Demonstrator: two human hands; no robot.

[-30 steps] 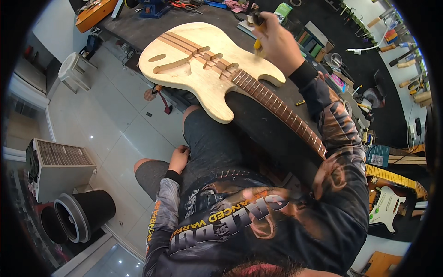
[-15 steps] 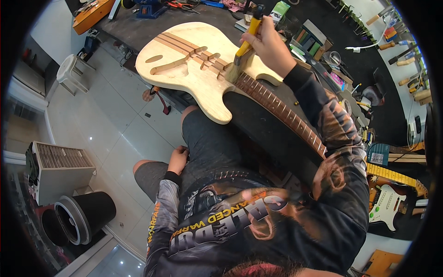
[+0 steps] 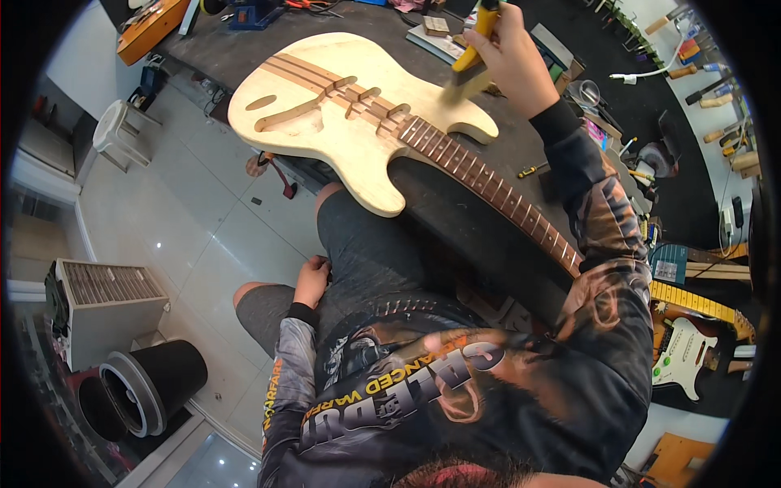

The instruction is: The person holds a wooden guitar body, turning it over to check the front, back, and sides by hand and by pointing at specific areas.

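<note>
My right hand [image 3: 521, 61] is shut on a paintbrush [image 3: 470, 57] with a yellow and black handle. Its blurred bristles are low over the unfinished pale guitar body [image 3: 301, 85], right of the neck joint; contact is unclear. The body, with routed cavities and darker wood stripes, lies on the dark bench [image 3: 211, 41], and its fretted wooden neck [image 3: 488, 183] runs down to my right arm. Down by my thigh, my left hand [image 3: 311, 281] rests with curled fingers; anything inside them is hidden.
Tools and boxes crowd the bench's back and right. A tool rack [image 3: 716, 89] is on the right, another guitar [image 3: 682, 358] below it. At left are a white stool [image 3: 118, 122], a slatted-top box [image 3: 106, 325] and a black bin [image 3: 171, 374]. An orange guitar [image 3: 146, 28] lies top left.
My right hand and brush swept down to the neck joint, then up and rightward over the body's far horn. The guitar appears slightly further left in the picture. My left hand stayed put.
</note>
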